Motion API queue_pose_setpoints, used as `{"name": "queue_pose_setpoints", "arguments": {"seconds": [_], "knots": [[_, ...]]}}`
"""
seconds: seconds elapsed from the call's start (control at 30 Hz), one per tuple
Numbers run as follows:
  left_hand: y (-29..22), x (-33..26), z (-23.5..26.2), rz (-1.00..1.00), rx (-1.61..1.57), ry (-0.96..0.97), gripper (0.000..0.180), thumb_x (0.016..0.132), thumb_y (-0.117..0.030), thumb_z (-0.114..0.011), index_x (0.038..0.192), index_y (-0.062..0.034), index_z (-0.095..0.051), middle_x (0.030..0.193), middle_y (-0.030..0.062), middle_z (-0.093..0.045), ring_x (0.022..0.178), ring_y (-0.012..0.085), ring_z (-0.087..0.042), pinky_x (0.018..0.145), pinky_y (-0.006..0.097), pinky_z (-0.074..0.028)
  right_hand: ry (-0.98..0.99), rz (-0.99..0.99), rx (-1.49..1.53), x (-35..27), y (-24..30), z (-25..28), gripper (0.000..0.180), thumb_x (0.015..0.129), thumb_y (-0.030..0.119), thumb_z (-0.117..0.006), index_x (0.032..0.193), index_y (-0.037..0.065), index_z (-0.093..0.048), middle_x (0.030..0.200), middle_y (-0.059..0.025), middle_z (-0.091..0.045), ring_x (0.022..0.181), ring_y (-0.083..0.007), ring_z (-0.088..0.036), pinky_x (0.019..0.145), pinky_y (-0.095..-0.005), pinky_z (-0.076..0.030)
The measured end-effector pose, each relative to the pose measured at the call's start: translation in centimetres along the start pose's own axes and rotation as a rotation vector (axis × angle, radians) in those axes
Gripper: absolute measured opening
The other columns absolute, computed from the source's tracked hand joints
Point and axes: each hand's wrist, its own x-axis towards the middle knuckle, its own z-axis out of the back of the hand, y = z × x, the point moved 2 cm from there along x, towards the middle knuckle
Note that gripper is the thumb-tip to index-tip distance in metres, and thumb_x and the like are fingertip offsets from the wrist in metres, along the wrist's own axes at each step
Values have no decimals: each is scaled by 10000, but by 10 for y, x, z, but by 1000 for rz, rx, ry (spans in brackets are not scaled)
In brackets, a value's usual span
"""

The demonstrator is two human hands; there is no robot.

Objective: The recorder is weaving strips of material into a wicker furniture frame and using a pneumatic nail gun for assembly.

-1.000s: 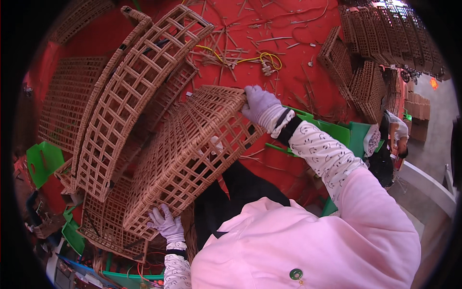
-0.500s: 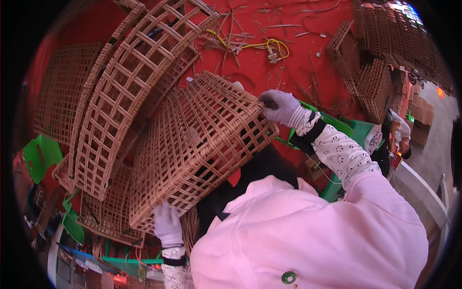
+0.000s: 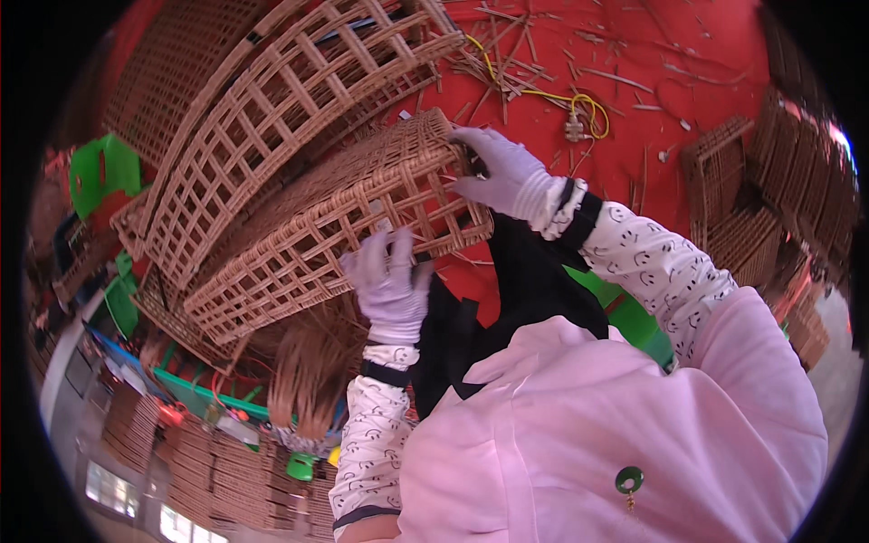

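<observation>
A shallow, open-weave brown wicker basket (image 3: 299, 262) is tilted in front of me, its long lattice side turned toward me. My right hand (image 3: 509, 176), in a pale glove, grips its right corner, fingers over the upper edge and thumb lower at the side. My left hand (image 3: 391, 285), gloved alike, lies against the middle of the long side with its fingers stretched out and apart. A small pale spot shows by those fingertips; I cannot make out what it is. Behind the basket leans a larger curved wicker frame (image 3: 262, 122).
Red floor covering (image 3: 679, 54) is strewn with wicker offcuts and a yellow cord (image 3: 534, 91). Wicker pieces (image 3: 738, 181) are stacked at the right. Green chairs (image 3: 107, 172) stand at the left. A bundle of loose strands (image 3: 312, 366) hangs below the basket.
My left hand has moved from the basket's lower left corner to the middle of its long side. The basket has tipped, turning that side toward me. My right hand stays at the right corner.
</observation>
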Motion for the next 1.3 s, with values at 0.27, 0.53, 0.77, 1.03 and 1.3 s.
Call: {"name": "queue_pose_setpoints", "arguments": {"seconds": [0.27, 0.53, 0.77, 1.03, 1.3], "knots": [[-32, 17, -18, 135, -156, 167, 729, 469, -343, -814, 1137, -212, -552, 1219, 83, -366, 1185, 325, -313, 998, 528, -179, 351, -300, 632, -49, -37, -17, 573, 685, -26, -676, 1156, 48, -358, 1106, -101, -501, 1025, -169, -512, 849, -315, -452], [-57, 31, -40, 166, 75, 225, 859, 416, -395, -828, 1170, -195, -467, 1317, 129, -202, 1275, 420, -84, 919, 724, -79, 181, -96, 584, -47, -56, -33, 567, 600, 123, -781, 1071, 85, -468, 977, -121, -549, 843, -208, -584, 707, -301, -465], [-58, 28, -51, 190, 79, 108, 932, 410, -474, -824, 1186, -146, -426, 1394, 152, -152, 1304, 402, -33, 976, 655, 2, 131, -96, 326, -47, -53, -30, 689, 555, 150, -807, 1140, 72, -453, 912, -100, -561, 827, -188, -588, 744, -301, -467], [-53, 23, -58, 88, 142, 71, 949, 421, -406, -844, 1203, -103, -400, 1387, 206, -178, 1299, 410, -72, 984, 632, -37, 246, 66, 411, -35, -69, -33, 662, 568, 210, -791, 1123, 76, -456, 1081, -113, -532, 951, -211, -562, 805, -322, -458], [-55, 25, -55, 124, 177, 120, 962, 387, -383, -856, 1182, -53, -428, 1388, 218, -195, 1310, 382, -80, 1008, 592, -53, 483, 156, 92, -30, -70, -23, 788, 566, 290, -787, 1233, 110, -407, 1120, -129, -483, 958, -287, -560, 775, -330, -474]]}}
